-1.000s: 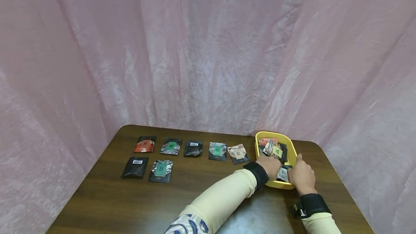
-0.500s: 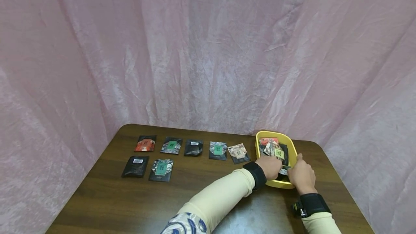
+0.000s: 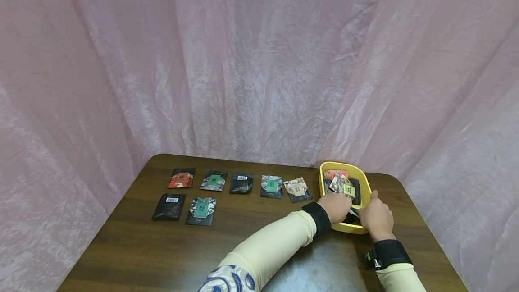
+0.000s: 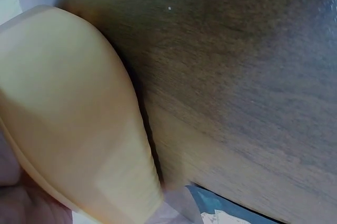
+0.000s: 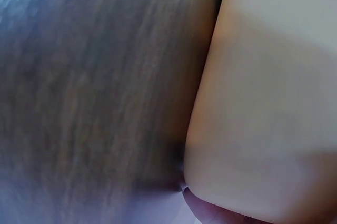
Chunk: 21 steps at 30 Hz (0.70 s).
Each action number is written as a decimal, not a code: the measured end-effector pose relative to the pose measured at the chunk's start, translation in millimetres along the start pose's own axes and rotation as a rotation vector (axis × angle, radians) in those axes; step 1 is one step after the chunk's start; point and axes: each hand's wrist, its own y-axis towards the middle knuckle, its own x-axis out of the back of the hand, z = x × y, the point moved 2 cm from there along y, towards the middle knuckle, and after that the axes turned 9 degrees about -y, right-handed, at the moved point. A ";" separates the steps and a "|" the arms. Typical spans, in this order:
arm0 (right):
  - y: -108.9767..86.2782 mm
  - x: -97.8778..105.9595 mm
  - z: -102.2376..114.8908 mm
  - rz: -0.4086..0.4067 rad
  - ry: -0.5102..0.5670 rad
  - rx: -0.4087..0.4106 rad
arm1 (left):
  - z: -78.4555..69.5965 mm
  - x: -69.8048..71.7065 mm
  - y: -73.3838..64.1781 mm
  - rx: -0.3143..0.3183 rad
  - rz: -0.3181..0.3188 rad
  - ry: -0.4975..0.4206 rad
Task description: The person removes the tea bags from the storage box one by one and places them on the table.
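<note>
A yellow basket (image 3: 366, 187) stands near the back right of the table with several small flat packets in it. My left hand (image 3: 336, 207) reaches over its near left rim and pinches a dark packet (image 3: 354, 213) with a pale edge, which sits tilted between my hands. At the opposite rim is my right hand (image 3: 378, 220), one digit sticking up outside and the others inside or hidden. In the left wrist view, the basket's wall (image 4: 79, 108) covers most of my left hand (image 4: 37, 205). The right wrist view is blurred by the basket wall (image 5: 263, 97).
Several packets lie on the brown wooden table (image 3: 138, 256). A red-labelled packet (image 3: 181, 178) is at the far left and a cream one (image 3: 298, 190) lies just left of the basket. A pink curtain (image 3: 259, 80) hangs behind.
The packet between my hands has gone from nearly flat, with its pale face showing, to tilted with little more than its edge visible. Both hands have barely moved.
</note>
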 end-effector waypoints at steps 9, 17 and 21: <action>1.3 0.9 2.5 -0.005 -0.005 0.004 | 0.0 8.5 -5.1 0.009 -0.018 0.007; 1.7 0.3 2.0 0.029 -0.008 -0.023 | -2.2 11.8 -13.4 0.003 -0.053 0.052; 2.9 -0.5 0.6 0.033 -0.007 -0.033 | -1.9 9.3 -15.9 -0.023 -0.104 0.115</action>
